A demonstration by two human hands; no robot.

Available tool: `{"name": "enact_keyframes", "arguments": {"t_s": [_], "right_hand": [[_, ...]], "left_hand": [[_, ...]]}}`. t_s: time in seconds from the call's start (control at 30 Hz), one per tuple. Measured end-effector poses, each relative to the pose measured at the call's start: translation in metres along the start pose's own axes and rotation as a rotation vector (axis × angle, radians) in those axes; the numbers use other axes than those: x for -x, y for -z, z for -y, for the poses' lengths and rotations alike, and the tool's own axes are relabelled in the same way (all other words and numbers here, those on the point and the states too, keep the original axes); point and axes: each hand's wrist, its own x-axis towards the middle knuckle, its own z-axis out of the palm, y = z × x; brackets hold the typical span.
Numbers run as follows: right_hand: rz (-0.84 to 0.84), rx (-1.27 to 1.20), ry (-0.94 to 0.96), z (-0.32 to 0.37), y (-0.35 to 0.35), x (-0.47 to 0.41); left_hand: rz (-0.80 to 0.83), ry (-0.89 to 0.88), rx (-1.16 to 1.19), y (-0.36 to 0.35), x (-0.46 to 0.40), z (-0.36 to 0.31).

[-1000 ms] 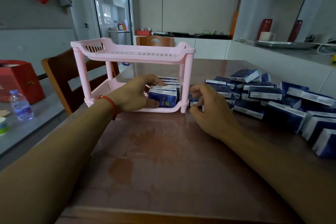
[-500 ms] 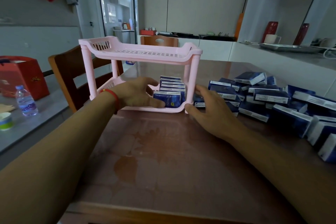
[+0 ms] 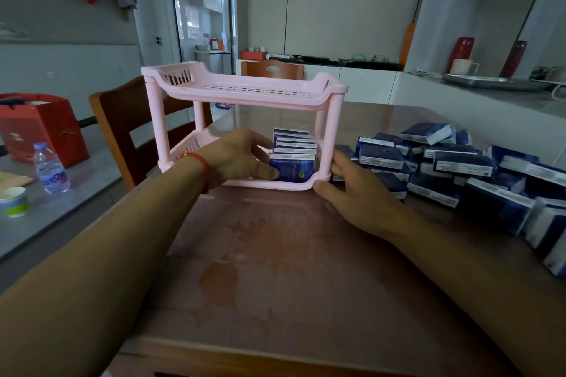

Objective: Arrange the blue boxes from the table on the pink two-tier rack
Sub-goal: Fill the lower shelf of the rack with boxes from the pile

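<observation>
The pink two-tier rack (image 3: 245, 92) stands on the brown table, its top tier bare. On its lower tier, at the right end, several blue boxes (image 3: 292, 166) stand upright in a row. My left hand (image 3: 235, 159) reaches into the lower tier, thumb and fingers against the left side of that row. My right hand (image 3: 355, 190) lies with straight fingers at the rack's front right leg, thumb on the bottom rim. A pile of loose blue boxes (image 3: 459, 162) spreads over the table to the right.
A wooden chair (image 3: 122, 125) stands left of the rack, another behind it. On the grey surface at left are a water bottle (image 3: 50, 168), a paper cup (image 3: 13, 200) and a red bag (image 3: 39, 128). A white counter runs along the right.
My right hand let go of a box beside the rack and flattened against the rack's front right leg. My left hand stayed at the row of boxes.
</observation>
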Motion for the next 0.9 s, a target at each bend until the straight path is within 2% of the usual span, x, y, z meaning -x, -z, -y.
{"name": "enact_keyframes", "arguments": {"t_s": [0.23, 0.33, 0.5, 0.6, 0.67, 0.77, 0.9], "right_hand": [[0.063, -0.088, -0.026, -0.001, 0.003, 0.000], [0.031, -0.055, -0.005, 0.001, 0.004, 0.001], [-0.241, 0.077, -0.012, -0.002, 0.025, 0.004], [-0.333, 0.267, -0.054, -0.016, 0.054, 0.011], [-0.232, 0.364, -0.112, -0.025, 0.067, 0.018], [-0.018, 0.450, -0.155, -0.026, 0.067, 0.023], [0.091, 0.539, -0.152, -0.018, 0.059, 0.019]], "left_hand": [[0.011, -0.041, -0.088, -0.004, -0.004, 0.004], [0.022, -0.024, -0.063, -0.001, -0.002, 0.002], [0.055, 0.089, -0.065, 0.007, 0.006, -0.008], [-0.112, 0.009, -0.416, 0.013, 0.009, -0.020], [-0.244, -0.082, -0.564, 0.011, 0.012, -0.029], [-0.375, -0.162, -0.600, 0.003, 0.012, -0.034], [-0.342, -0.108, -0.544, -0.004, 0.008, -0.026]]}}
